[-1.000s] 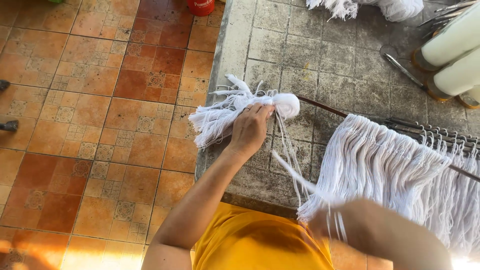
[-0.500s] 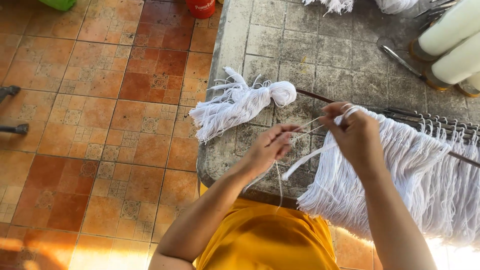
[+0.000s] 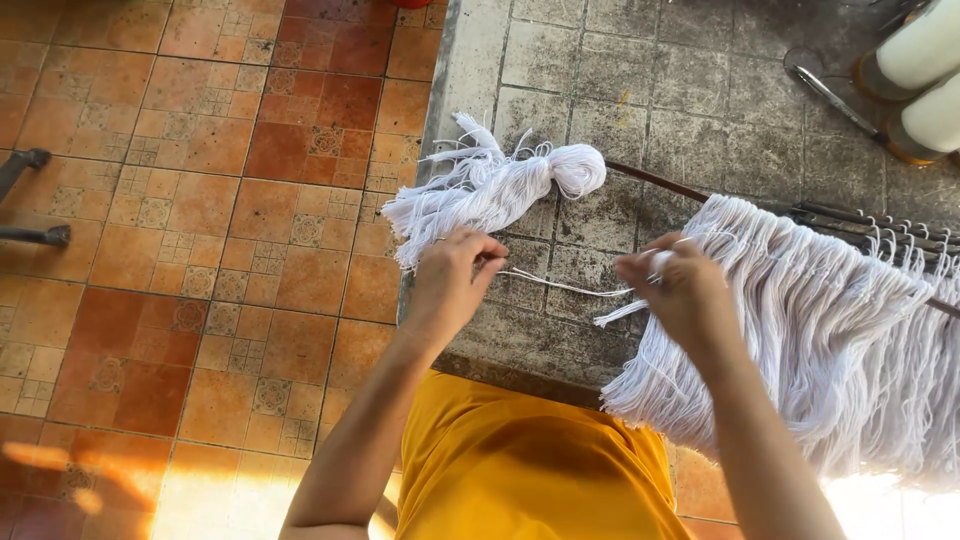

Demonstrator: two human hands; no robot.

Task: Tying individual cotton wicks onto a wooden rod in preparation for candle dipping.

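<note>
Far left, two dark metal feet (image 3: 30, 200) of some stand rest on the patterned orange floor tiles (image 3: 200, 200), and a strip of bright sunlight falls across the tiles at the bottom left. The tiles end at the edge of a grey, grimy tiled worktop (image 3: 600, 80). Near that edge lies a loose bundle of white yarn (image 3: 490, 190), looped into a knob at its right end and frayed out towards the floor side. Just below the bundle the left hand (image 3: 455, 280) has its fingertips pinched shut on a thin white strand (image 3: 565, 287), which runs taut across the worktop to the right hand (image 3: 680, 295); that hand is closed on the strand's other end, with a short tuft hanging below it. The two hands are held apart, level with each other, over the near edge of the worktop, above the person's yellow shirt (image 3: 530, 470). Right of the right hand a thick fringe of white yarn (image 3: 820, 340) hangs from a thin dark rod (image 3: 660, 183) that runs slantwise across the worktop, with metal hooks (image 3: 900, 235) in a row along the fringe's upper edge. At the top right stand two cream-white cylinders (image 3: 925, 80) with brownish bases, no label visible on them, and a slim metal tool (image 3: 830, 95) lies just to their left
</note>
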